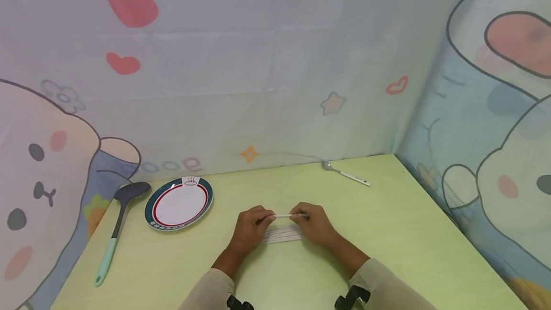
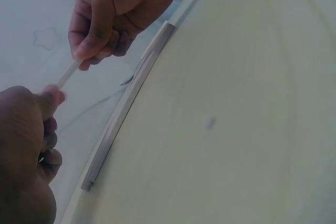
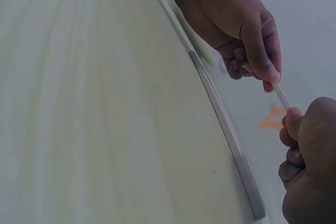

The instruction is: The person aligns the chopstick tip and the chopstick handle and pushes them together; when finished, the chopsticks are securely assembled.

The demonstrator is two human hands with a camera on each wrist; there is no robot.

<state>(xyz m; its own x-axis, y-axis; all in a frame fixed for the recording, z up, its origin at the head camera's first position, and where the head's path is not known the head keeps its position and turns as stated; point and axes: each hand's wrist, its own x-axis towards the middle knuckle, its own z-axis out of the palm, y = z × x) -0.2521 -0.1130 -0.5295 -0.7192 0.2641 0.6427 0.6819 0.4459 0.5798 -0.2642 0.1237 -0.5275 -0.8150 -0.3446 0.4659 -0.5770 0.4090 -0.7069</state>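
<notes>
Both hands pinch one thin white stick point(image 1: 282, 215) above the table, near the middle of the head view. My left hand point(image 1: 251, 227) has one end between thumb and fingers, and my right hand point(image 1: 316, 224) has the other. Only a short middle length of the stick point(image 2: 70, 73) shows between the fingertips. Just below lie several long thin white sticks point(image 1: 281, 236), side by side on the table and partly covered by the hands. In the right wrist view this flat row point(image 3: 226, 129) appears from its edge.
At the left, a plate point(image 1: 181, 204) with a dark green rim stands beside a slotted black turner point(image 1: 122, 209) with a mint handle. A small spoon point(image 1: 346, 174) with a white handle lies near the back edge. Printed cloth point(image 1: 267, 61) hangs behind the pale yellow table point(image 1: 400, 238).
</notes>
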